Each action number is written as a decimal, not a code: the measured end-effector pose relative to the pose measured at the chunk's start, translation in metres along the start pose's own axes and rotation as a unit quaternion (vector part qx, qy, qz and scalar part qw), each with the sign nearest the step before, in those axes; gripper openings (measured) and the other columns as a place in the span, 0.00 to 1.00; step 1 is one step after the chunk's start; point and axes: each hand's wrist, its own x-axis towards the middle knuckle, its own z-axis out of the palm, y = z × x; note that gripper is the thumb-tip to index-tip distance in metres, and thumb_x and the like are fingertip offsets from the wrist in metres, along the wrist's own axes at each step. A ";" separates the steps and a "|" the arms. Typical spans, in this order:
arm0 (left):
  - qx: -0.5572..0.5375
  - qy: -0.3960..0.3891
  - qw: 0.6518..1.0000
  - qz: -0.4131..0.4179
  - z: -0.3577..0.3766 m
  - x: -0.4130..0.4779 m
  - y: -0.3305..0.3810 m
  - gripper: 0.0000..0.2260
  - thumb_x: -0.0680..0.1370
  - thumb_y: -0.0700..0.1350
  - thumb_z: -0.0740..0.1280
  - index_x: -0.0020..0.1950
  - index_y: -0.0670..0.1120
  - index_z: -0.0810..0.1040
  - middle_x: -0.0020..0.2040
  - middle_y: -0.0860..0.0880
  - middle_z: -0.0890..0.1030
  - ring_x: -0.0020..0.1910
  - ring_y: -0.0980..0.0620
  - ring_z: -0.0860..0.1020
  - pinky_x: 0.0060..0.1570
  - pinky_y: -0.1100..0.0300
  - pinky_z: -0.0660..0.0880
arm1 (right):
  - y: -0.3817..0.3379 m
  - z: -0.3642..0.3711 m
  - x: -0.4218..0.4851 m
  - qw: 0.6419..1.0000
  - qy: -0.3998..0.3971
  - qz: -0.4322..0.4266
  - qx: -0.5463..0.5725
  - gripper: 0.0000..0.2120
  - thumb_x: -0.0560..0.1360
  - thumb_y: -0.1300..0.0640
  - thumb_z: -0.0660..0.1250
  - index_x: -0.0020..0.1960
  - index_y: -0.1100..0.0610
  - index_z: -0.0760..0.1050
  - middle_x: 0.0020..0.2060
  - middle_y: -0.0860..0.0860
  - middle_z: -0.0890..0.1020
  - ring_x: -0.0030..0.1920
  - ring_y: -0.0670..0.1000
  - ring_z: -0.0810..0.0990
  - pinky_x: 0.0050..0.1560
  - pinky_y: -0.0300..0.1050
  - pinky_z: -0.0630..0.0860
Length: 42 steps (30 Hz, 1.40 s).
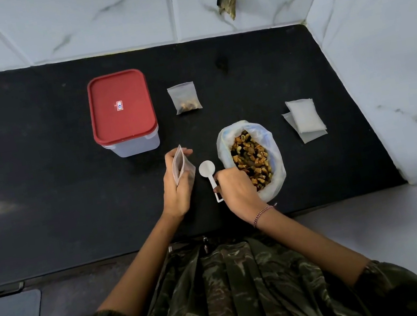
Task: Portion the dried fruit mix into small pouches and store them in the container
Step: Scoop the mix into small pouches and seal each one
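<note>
My left hand (177,190) gripped an empty pouch (182,166) upright, mouth up for filling. My right hand (238,191) pinched the scoop (207,169) by its handle (bowl empty), just left of the mix bag (250,159). One filled pouch (185,98) lay far, right of the lidded container (122,111).

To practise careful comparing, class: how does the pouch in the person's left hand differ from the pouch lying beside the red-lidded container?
The held pouch looks empty; the lying pouch has dried fruit mix at its bottom. The held pouch is gripped edge-up in the left hand; the lying pouch rests flat on the black counter, untouched. Both are small, clear plastic pouches.
</note>
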 end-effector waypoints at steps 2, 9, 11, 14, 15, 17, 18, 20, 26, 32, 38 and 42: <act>-0.003 -0.015 1.000 0.000 -0.002 0.000 0.001 0.19 0.78 0.53 0.56 0.64 0.45 0.70 0.57 0.65 0.73 0.58 0.61 0.73 0.60 0.64 0.69 | -0.002 -0.003 0.001 0.999 -0.005 -0.014 -0.031 0.07 0.79 0.64 0.61 0.51 0.63 0.78 0.48 0.57 0.81 0.49 0.55 0.80 0.41 0.42 0.70; -0.034 -0.069 0.997 -0.009 -0.012 0.007 0.014 0.18 0.81 0.57 0.51 0.69 0.57 0.68 0.72 0.53 0.69 0.73 0.57 0.64 0.74 0.53 0.59 | -0.003 -0.023 0.004 0.967 0.168 -0.046 0.183 0.12 0.77 0.53 0.65 0.58 0.57 0.77 0.52 0.50 0.74 0.49 0.45 0.75 0.52 0.37 0.72; -0.054 -0.103 0.993 -0.013 -0.016 0.010 0.018 0.18 0.83 0.52 0.50 0.71 0.55 0.67 0.76 0.53 0.62 0.75 0.61 0.59 0.73 0.57 0.60 | -0.006 -0.028 0.011 0.932 0.151 -0.037 0.327 0.15 0.75 0.51 0.67 0.60 0.55 0.75 0.53 0.48 0.75 0.51 0.43 0.76 0.54 0.36 0.74; -0.106 -0.150 0.982 -0.032 -0.018 0.016 0.029 0.20 0.83 0.47 0.49 0.75 0.48 0.62 0.78 0.57 0.56 0.72 0.69 0.57 0.61 0.73 0.66 | -0.011 -0.032 0.019 0.866 0.030 -0.016 0.499 0.19 0.74 0.52 0.69 0.62 0.56 0.70 0.58 0.50 0.77 0.59 0.46 0.76 0.60 0.40 0.74; -0.122 -0.162 0.978 -0.040 -0.019 0.019 0.033 0.21 0.83 0.46 0.49 0.76 0.46 0.60 0.76 0.62 0.58 0.71 0.70 0.60 0.59 0.74 0.67 | -0.012 -0.032 0.022 0.854 -0.007 -0.024 0.520 0.18 0.75 0.52 0.68 0.62 0.55 0.69 0.57 0.50 0.77 0.59 0.46 0.76 0.59 0.40 0.74; -0.140 -0.175 0.974 -0.044 -0.021 0.025 0.037 0.20 0.85 0.43 0.47 0.77 0.42 0.57 0.70 0.70 0.65 0.68 0.71 0.65 0.57 0.74 0.69 | -0.013 -0.031 0.025 0.843 -0.050 -0.058 0.532 0.15 0.75 0.54 0.67 0.60 0.55 0.69 0.54 0.50 0.78 0.57 0.47 0.78 0.55 0.39 0.76; -0.133 -0.172 0.975 -0.038 -0.021 0.028 0.037 0.20 0.85 0.43 0.47 0.76 0.41 0.59 0.70 0.68 0.67 0.69 0.69 0.66 0.58 0.72 0.69 | -0.014 -0.030 0.026 0.840 -0.051 -0.073 0.535 0.13 0.76 0.54 0.66 0.58 0.55 0.70 0.51 0.49 0.80 0.54 0.47 0.79 0.52 0.39 0.78; -0.106 -0.125 0.986 -0.001 -0.020 0.033 0.034 0.20 0.84 0.47 0.49 0.72 0.42 0.69 0.70 0.53 0.72 0.69 0.56 0.70 0.62 0.66 0.70 | -0.017 -0.028 0.028 0.836 -0.022 -0.088 0.541 0.07 0.77 0.54 0.65 0.53 0.55 0.73 0.43 0.48 0.80 0.45 0.45 0.81 0.44 0.37 0.79; -0.041 -0.003 0.999 0.029 -0.017 0.043 0.029 0.27 0.79 0.63 0.55 0.50 0.39 0.77 0.45 0.42 0.79 0.44 0.52 0.79 0.45 0.60 0.76 | -0.022 -0.020 0.033 0.855 0.137 -0.092 0.492 0.09 0.79 0.53 0.61 0.45 0.57 0.74 0.34 0.47 0.77 0.34 0.40 0.76 0.35 0.33 0.73; -0.054 0.055 0.997 -0.027 -0.015 0.055 0.039 0.02 0.76 0.42 0.70 0.44 0.48 0.79 0.41 0.51 0.82 0.42 0.58 0.81 0.43 0.65 0.77 | -0.017 -0.009 0.039 0.843 0.244 -0.016 0.479 0.10 0.80 0.52 0.60 0.45 0.57 0.74 0.36 0.47 0.78 0.36 0.43 0.77 0.35 0.35 0.74; -0.072 0.042 0.995 -0.052 -0.008 0.060 0.042 0.01 0.75 0.41 0.71 0.46 0.45 0.81 0.41 0.52 0.82 0.43 0.61 0.80 0.43 0.67 0.76 | -0.018 -0.027 0.048 0.809 0.188 -0.045 0.556 0.11 0.76 0.48 0.64 0.51 0.55 0.76 0.47 0.51 0.81 0.49 0.45 0.80 0.48 0.36 0.77; -0.111 0.065 0.989 -0.071 -0.002 0.067 0.047 0.03 0.75 0.43 0.71 0.47 0.44 0.81 0.42 0.50 0.83 0.45 0.57 0.81 0.42 0.66 0.76 | -0.018 -0.036 0.059 0.767 0.220 -0.012 0.603 0.07 0.77 0.52 0.65 0.47 0.56 0.77 0.43 0.51 0.81 0.47 0.47 0.80 0.48 0.42 0.78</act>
